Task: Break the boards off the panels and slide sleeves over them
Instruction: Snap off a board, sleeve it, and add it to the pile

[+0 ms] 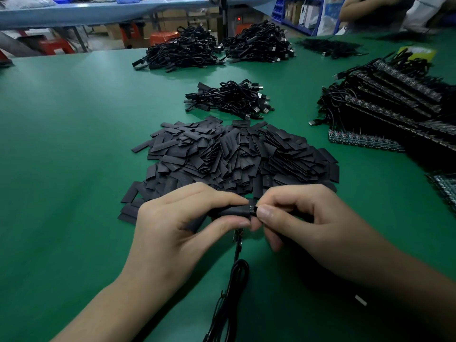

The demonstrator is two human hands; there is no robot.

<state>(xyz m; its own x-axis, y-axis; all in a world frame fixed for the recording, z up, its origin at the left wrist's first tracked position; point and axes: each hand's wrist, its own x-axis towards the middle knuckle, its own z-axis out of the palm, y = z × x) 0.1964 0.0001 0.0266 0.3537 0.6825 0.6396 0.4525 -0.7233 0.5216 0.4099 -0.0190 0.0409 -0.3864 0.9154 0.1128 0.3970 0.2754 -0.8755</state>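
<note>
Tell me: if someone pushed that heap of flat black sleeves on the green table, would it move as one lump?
Probably not. The sleeves lie loose and overlapping, so the heap would likely spread and slide apart. Each one looks thin and flat, so it is probably light and bendy, and unlikely to roll.

Table mat (pixel 74 144): green, matt, smooth, soft sheen under lights. Sleeve pile (pixel 234 154), centre: flat black plastic tubing, matt, faint print. Held sleeve (pixel 229 212), near: smooth, slight gloss. Cable bundles (pixel 229 98), far: black plastic jacket, semi-gloss. Plugs (pixel 314 122): bare shiny metal. Panels (pixel 394 99), right: dark boards, rough, glinting solder points.
</note>
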